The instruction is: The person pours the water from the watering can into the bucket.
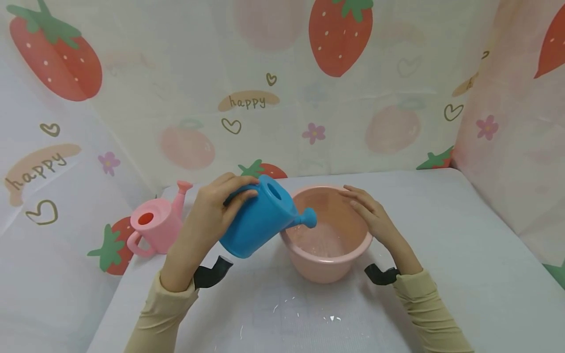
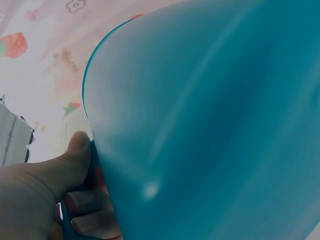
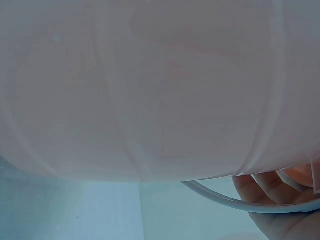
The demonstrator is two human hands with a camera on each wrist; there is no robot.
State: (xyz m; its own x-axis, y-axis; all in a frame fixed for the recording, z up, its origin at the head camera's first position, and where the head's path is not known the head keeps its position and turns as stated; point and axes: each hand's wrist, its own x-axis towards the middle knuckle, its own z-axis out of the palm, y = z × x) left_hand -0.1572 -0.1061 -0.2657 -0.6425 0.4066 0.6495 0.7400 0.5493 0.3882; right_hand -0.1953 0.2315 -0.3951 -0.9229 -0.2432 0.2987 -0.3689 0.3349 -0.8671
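Note:
My left hand (image 1: 218,201) grips the handle of a blue watering can (image 1: 260,215). The can is tilted to the right, its spout head over the left part of a pink basin (image 1: 324,260). In the left wrist view the can's smooth side (image 2: 200,120) fills most of the picture, with thumb and fingers at its handle. My right hand (image 1: 371,213) rests on the basin's right rim, fingers extended over the edge. The basin's outer wall (image 3: 150,90) covers most of the right wrist view and hides the fingertips; part of the hand (image 3: 295,225) shows at lower right.
A pink watering can (image 1: 156,223) stands on the left of the white table (image 1: 463,245), beside my left forearm. Shiny wet spots (image 1: 333,318) lie on the table in front of the basin. A strawberry-patterned cloth backdrop (image 1: 344,83) rises behind and at both sides.

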